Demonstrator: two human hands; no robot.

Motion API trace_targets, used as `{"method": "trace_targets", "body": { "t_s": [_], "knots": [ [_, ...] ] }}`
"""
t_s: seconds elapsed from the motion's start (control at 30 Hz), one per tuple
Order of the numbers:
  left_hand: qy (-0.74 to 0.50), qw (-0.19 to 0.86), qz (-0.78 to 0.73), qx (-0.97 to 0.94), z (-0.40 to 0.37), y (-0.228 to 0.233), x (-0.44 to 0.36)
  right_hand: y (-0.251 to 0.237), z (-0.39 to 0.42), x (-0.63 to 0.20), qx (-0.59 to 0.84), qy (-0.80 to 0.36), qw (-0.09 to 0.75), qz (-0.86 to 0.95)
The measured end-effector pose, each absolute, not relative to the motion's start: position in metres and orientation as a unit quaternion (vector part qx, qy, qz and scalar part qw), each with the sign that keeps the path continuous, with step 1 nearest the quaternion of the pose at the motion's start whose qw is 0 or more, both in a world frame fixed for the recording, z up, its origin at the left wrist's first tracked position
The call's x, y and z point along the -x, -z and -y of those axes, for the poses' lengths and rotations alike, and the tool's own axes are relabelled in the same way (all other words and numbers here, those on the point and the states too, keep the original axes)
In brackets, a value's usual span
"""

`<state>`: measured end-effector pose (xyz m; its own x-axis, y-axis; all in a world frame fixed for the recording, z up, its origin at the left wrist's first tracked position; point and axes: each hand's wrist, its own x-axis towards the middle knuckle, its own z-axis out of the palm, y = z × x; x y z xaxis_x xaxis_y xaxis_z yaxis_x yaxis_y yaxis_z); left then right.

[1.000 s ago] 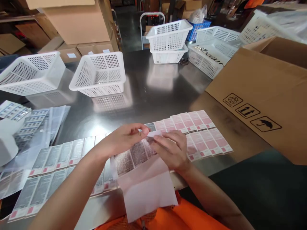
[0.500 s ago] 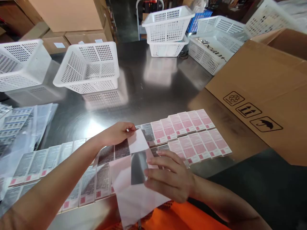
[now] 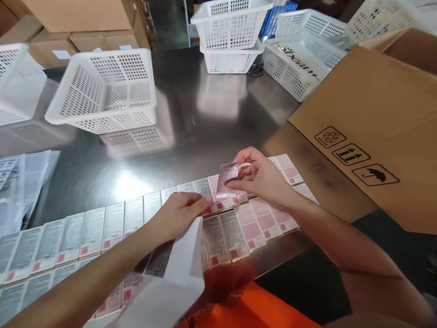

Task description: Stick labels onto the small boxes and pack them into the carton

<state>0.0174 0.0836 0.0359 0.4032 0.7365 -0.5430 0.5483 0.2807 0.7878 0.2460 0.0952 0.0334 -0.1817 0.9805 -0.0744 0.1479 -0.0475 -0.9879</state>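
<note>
Right hand has lifted off the white backing sheet since half a second back and now sits higher, over the far row of labels; left hand slid slightly toward the near edge of the table. Right thumb and fingertips pinch closed on one small pink-and-grey printed label sticker, held tilted just above the rows. Left fingers are curled, pinching the top edge of the white peeled backing sheet, which hangs down over the near edge of the table toward the orange garment.

Under both hands: two long rows of pink-and-grey rectangular label stickers laid flat side by side along the near edge of the shiny steel table, running from the left edge to about the middle.

Brown cardboard box flap with printed handling symbols lies at the right edge, just beside the rows' right end. White perforated plastic basket stands mid-left, well apart from the hands. Stacked white perforated baskets at the far edge. Clear plastic sleeves with label sheets at the left edge.
</note>
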Motion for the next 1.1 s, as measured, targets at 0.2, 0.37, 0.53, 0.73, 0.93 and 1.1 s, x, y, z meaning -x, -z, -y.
{"method": "trace_targets", "body": {
  "t_s": [0.2, 0.37, 0.53, 0.73, 0.93, 1.1],
  "knots": [
    [-0.108, 0.576, -0.550, -0.595, -0.076, -0.015, -0.033, -0.021, -0.105, -0.250, 0.501, -0.590, 0.319, 0.547],
    [-0.063, 0.512, -0.611, -0.600, -0.077, -0.013, -0.045, -0.017, -0.112, -0.252, 0.509, -0.616, 0.262, 0.542],
    [-0.044, 0.526, -0.606, -0.595, -0.076, -0.017, -0.048, -0.018, -0.117, -0.253, 0.499, -0.635, 0.254, 0.532],
    [-0.047, 0.535, -0.622, -0.569, -0.075, -0.015, -0.053, 0.000, -0.127, -0.251, 0.543, -0.543, 0.262, 0.585],
    [0.002, 0.530, -0.622, -0.576, -0.078, -0.009, -0.061, 0.015, -0.136, -0.247, 0.575, -0.490, 0.211, 0.620],
    [0.010, 0.543, -0.622, -0.564, -0.084, 0.001, -0.063, 0.018, -0.139, -0.246, 0.592, -0.440, 0.197, 0.646]
  ]
}}
